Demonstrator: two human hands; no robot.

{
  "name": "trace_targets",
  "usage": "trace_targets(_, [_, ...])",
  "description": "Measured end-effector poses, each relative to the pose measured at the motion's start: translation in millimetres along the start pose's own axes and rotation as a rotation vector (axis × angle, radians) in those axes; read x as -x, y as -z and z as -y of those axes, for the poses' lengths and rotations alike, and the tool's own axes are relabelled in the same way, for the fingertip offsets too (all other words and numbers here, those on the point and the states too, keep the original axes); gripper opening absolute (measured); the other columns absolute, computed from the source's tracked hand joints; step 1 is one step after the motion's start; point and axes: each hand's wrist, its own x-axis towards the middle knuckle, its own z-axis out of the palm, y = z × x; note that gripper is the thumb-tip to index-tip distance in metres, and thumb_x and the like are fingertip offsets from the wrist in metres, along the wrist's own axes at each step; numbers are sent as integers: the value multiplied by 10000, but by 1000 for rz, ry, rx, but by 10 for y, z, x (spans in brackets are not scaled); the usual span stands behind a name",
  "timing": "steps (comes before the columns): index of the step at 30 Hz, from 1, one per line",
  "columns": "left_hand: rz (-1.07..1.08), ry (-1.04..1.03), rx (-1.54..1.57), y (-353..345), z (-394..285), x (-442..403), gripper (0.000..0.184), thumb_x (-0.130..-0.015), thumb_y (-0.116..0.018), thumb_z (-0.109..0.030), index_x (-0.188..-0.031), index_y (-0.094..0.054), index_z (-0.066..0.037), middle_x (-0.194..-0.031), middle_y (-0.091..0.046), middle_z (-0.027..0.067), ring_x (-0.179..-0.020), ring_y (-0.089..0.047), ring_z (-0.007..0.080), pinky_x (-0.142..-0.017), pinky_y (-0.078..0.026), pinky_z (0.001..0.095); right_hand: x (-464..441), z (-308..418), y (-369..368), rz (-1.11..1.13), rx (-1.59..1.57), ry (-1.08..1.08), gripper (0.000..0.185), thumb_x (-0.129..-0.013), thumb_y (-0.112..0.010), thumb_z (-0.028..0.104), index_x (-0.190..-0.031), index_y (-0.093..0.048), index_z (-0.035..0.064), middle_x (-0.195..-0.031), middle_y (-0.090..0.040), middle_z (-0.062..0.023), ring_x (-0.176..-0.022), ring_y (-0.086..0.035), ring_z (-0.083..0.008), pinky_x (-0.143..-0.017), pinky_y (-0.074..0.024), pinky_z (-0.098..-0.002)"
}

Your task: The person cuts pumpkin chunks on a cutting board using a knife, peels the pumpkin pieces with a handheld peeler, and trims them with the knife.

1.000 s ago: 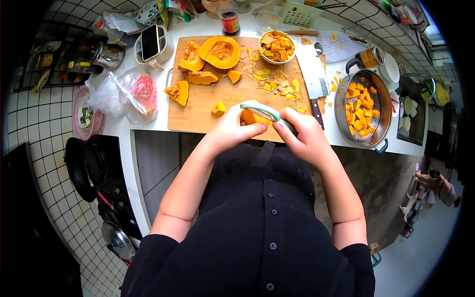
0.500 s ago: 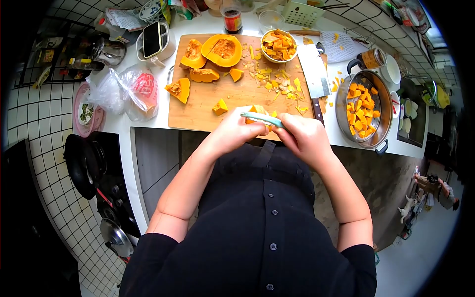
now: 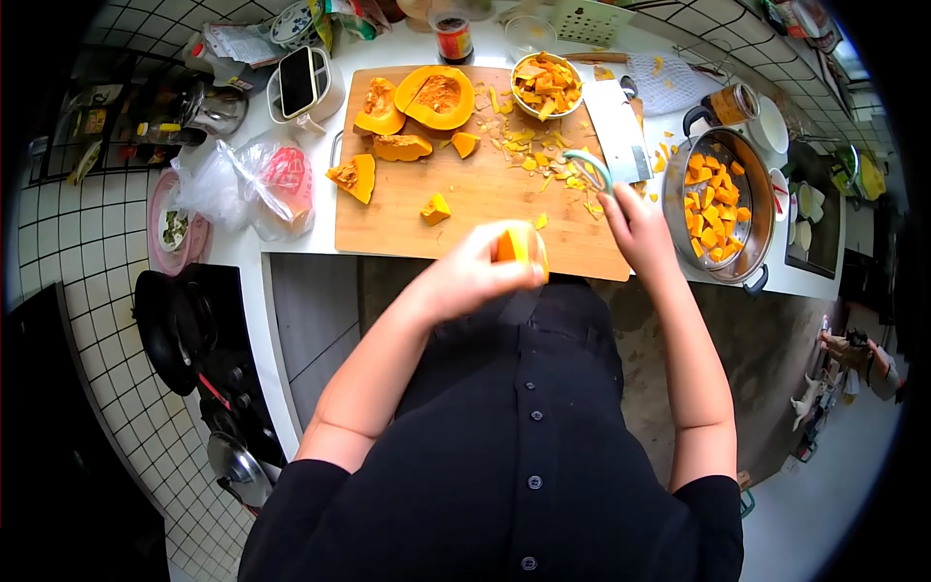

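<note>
My left hand [image 3: 472, 269] is closed around a pumpkin piece [image 3: 522, 248] at the front edge of the wooden cutting board [image 3: 407, 213]. In my right hand [image 3: 635, 228] is a pale green peeler [image 3: 593, 169], its head over the peelings on the board's right side. A pumpkin half [image 3: 435, 98] with seeds inside lies at the back of the board, with several cut chunks around it. A small pumpkin chunk [image 3: 435, 209] sits alone nearer the front. Orange scraps fill a white bowl [image 3: 546, 85] at the board's back right.
A cleaver [image 3: 621, 136] lies along the board's right edge, its handle hidden behind my right hand. Right of it stands a steel pot [image 3: 757, 194] with pumpkin cubes. Plastic bags [image 3: 272, 184] and a container with a phone [image 3: 297, 80] are at left.
My right hand has moved right and away with the peeler, leaving the pumpkin piece. My left hand still holds the piece, now turned more upright.
</note>
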Motion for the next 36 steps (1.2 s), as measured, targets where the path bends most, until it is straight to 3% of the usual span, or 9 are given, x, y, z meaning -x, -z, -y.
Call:
trace_targets(6, [-210,7,-352,81,39,-107,218,-797,-676,-169,-913,-549,-36,-773,-527,-21,-680,-459,59,-602,-407,238,79,348,18,41,-189,-112,196,-926,-563,191,-894,-539,-1,-641,-545,-198,-568,-568,-340,-514,-421,-383])
trace_targets(12, [-312,22,-273,58,60,-169,264,-821,-672,-115,-1030,-531,-35,-776,-532,-31,-657,-462,32,-555,-390,210,209,791,-109,85,-485,-66,173,-926,-553,169,-916,-538,-3,-700,-579,-208,-653,-598,-374,-563,-451,-395])
trace_targets(18, [-377,-8,-325,11,65,-182,228,-835,-664,-101,-1001,-527,-27,-790,-562,-13,-650,-477,35,-551,-396,214,218,881,-164,84,-442,-42,174,-915,-566,171,-880,-513,9,-685,-572,-214,-650,-587,-394,-549,-450,-421])
trace_targets(21, [-382,-57,-360,70,207,-212,305,-827,-674,-167,-1019,-512,5,-751,-605,81,-635,-553,95,-572,-464,271,209,906,-182,71,-381,-33,182,-913,-572,180,-858,-504,21,-669,-569,-208,-632,-585,-392,-536,-451,-433])
trace_targets(33, [-411,-208,-122,26,286,-201,277,-811,-670,-80,-1003,-480,-21,-779,-585,43,-638,-540,65,-554,-458,227,201,979,-266,30,-419,-87,190,-916,-574,192,-843,-497,35,-647,-563,-199,-611,-584,-391,-504,-446,-441])
trace_targets(36, [-436,-250,-208,20,276,-203,271,-813,-658,-67,-1010,-478,-19,-780,-588,38,-651,-552,63,-567,-468,222,186,988,-246,37,-420,-96,190,-913,-579,188,-840,-495,34,-648,-564,-195,-610,-585,-387,-503,-447,-441])
